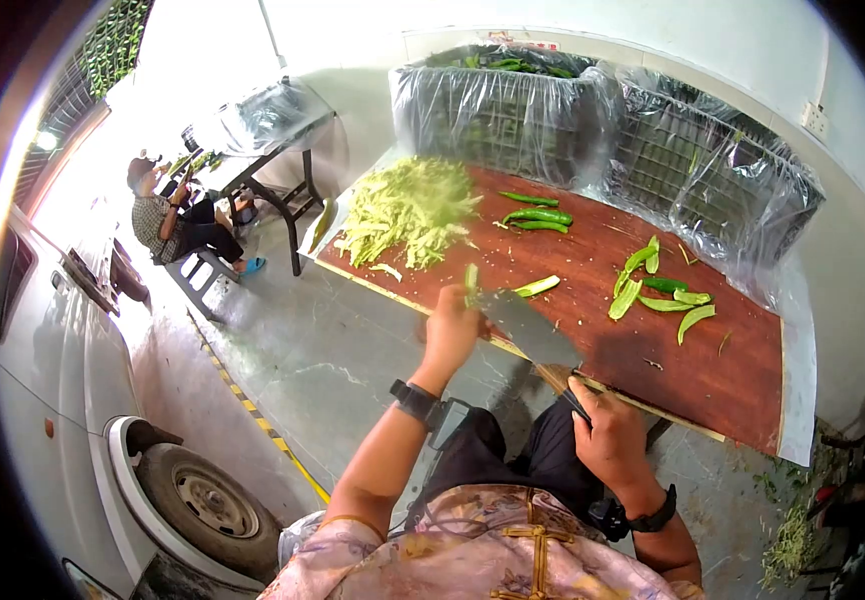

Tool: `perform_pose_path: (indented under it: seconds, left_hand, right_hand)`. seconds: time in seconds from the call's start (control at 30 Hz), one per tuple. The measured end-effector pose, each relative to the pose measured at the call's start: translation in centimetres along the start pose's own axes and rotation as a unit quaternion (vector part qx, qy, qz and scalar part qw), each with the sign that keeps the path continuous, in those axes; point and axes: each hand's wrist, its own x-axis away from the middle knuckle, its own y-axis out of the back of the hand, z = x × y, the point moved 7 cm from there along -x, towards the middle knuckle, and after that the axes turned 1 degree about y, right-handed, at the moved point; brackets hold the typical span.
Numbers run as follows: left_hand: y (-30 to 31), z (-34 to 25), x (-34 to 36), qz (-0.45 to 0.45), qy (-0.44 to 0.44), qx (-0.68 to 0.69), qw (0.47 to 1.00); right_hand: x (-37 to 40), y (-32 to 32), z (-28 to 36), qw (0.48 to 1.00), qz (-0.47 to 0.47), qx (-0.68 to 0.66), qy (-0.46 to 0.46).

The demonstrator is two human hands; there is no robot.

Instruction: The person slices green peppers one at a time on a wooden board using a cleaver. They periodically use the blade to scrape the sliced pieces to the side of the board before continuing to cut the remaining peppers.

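My right hand [611, 440] is closed round the handle of a cleaver [531, 328], its broad blade pointing left over the board's front edge. My left hand [453, 325] is closed at the blade's tip, with a pale green pepper piece [472, 274] sticking up from its fingers. Just behind the blade lies a cut pepper strip [539, 287] on the reddish-brown board [573, 262]. A heap of pale green shreds [408, 212] covers the board's left end. Whole green peppers [538, 215] lie at the back, and several split pepper pieces [625, 298] are to the right.
Plastic-lined crates [503, 115] stand against the wall behind the board, one showing green peppers. Another person [168, 215] sits on a bench at the far left beside a black-legged table [303, 190]. A white vehicle [73, 400] is parked on the left. Green scraps [793, 545] litter the floor at right.
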Motion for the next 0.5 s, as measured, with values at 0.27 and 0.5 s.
perform_pose_path:
  seconds: [0.27,0.5]
  left_hand:
    - [1.3,-2.0,1.3,-0.077,-0.14,-0.29,0.944]
    - [1.5,0.8,0.3,-0.009,0.039,-0.021,0.999]
  right_hand:
    - [-0.6,0.0,-1.2,0.998,-0.019,0.067,-0.005]
    - [-0.2,0.8,0.1,0.999,-0.014,0.044,0.013]
